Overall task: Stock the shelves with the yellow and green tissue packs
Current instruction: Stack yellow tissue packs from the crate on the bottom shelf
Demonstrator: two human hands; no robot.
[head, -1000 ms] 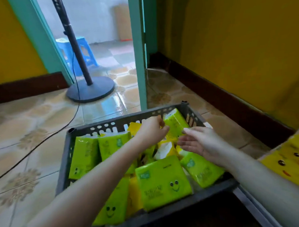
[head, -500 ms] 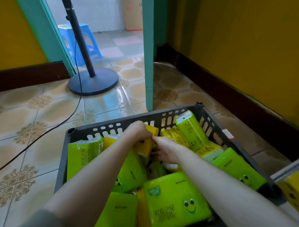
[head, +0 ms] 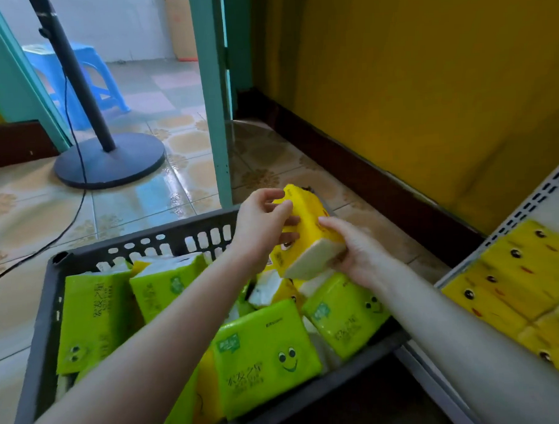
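Note:
A dark plastic crate [head: 46, 318] on the floor holds several green tissue packs [head: 265, 356] with smiley faces and some yellow ones between them. Above the crate's far right corner, both hands hold a yellow tissue pack [head: 307, 229], its pale end facing me. My left hand [head: 259, 225] grips its left side with fingers curled over the top. My right hand [head: 356, 250] grips its right and lower end. At the right, a white shelf [head: 540, 200] carries several yellow packs [head: 512, 285] laid flat.
A fan stand with round black base [head: 109, 161] and its cable [head: 64, 231] stand on the tiled floor at the left. A teal door frame [head: 215, 118] rises behind the crate, a blue stool [head: 73, 73] beyond it. A yellow wall [head: 410, 78] runs along the right.
Both hands were down among the packs in the crate; now they have lifted a yellow pack up and to the right, above the crate's far corner.

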